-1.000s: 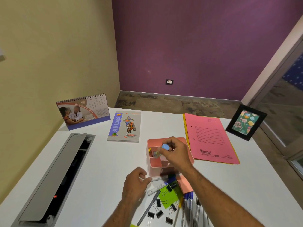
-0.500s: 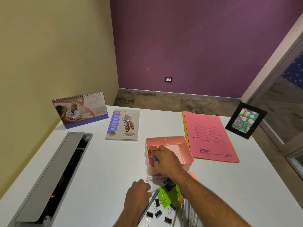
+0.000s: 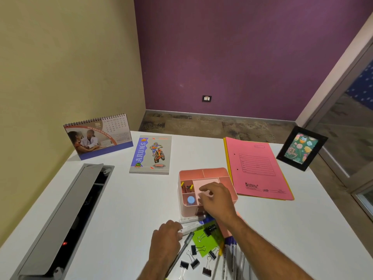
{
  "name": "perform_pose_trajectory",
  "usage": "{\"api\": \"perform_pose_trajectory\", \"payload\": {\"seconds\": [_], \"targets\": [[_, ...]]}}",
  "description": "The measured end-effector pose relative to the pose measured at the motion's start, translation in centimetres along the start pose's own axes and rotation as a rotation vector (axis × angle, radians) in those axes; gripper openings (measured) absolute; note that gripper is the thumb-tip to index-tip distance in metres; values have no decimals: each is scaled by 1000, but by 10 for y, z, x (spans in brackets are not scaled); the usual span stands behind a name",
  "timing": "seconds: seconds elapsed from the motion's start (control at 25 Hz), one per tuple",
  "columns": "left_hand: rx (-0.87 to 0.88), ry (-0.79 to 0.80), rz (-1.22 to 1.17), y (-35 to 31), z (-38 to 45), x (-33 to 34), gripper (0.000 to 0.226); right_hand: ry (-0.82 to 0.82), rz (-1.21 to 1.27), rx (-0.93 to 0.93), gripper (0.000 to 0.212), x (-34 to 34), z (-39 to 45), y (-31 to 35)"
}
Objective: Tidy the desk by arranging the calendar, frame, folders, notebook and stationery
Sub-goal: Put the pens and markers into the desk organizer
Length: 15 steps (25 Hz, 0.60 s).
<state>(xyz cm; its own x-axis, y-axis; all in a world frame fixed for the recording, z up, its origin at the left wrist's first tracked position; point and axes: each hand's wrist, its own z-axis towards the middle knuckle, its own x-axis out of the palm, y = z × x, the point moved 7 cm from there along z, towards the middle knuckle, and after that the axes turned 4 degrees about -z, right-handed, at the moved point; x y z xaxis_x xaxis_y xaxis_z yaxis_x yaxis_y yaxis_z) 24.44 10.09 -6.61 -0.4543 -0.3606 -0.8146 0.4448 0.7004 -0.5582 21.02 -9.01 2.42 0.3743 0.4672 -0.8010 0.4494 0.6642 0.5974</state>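
Stationery [image 3: 210,249] lies in a heap at the near edge of our white tabletop [image 3: 121,199], which sits in a corner between a yellow wall and a purple one. A grey hatch [image 3: 66,215] stands propped open along the left side. At the back left the calendar [image 3: 99,136] stands upright on its spiral binding, the notebook [image 3: 151,154] lies flat just beside it, the pink folder [image 3: 258,168] rests on a yellow one to the right, and the black frame [image 3: 301,148] leans at the far right corner. Between notebook and folder sits the pink plastic organiser [image 3: 203,190], boxy with rounded corners and divided into compartments; a blue cap [image 3: 190,199] shows in its near left one. Our right hand [image 3: 217,199] hovers over the organiser's near side, fingers curled loosely and slightly apart; we cannot tell whether it holds anything. Our left hand [image 3: 166,239] rests on the tabletop beside the heap, fingers closed around the end of a white marker [image 3: 190,227]. Black binder clips [image 3: 194,261], green notes [image 3: 205,241] and pens [image 3: 232,257] lie scattered under our right forearm.
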Motion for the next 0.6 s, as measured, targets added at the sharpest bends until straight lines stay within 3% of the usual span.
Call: {"api": "perform_pose_trajectory", "payload": {"seconds": [0.12, 0.24, 0.36, 0.44, 0.6], "targets": [[-1, -50, -180, -6, -2, -5, 20, -119, 336, 159, 12, -23, -7, -18], [13, -127, -348, -18, 1, -11, 17, -123, 585, 208, 4, -35, -14, -27], [-4, -160, -441, -28, 7, -16, 16, -6, 630, 170, 7, -31, -20, -23], [5, -182, -488, -33, 12, -20, 19, 42, 594, 169, 21, -28, -24, -16], [-40, -202, -617, -34, 16, -28, 25, -71, 607, 127, 31, -46, -20, -1]]}}
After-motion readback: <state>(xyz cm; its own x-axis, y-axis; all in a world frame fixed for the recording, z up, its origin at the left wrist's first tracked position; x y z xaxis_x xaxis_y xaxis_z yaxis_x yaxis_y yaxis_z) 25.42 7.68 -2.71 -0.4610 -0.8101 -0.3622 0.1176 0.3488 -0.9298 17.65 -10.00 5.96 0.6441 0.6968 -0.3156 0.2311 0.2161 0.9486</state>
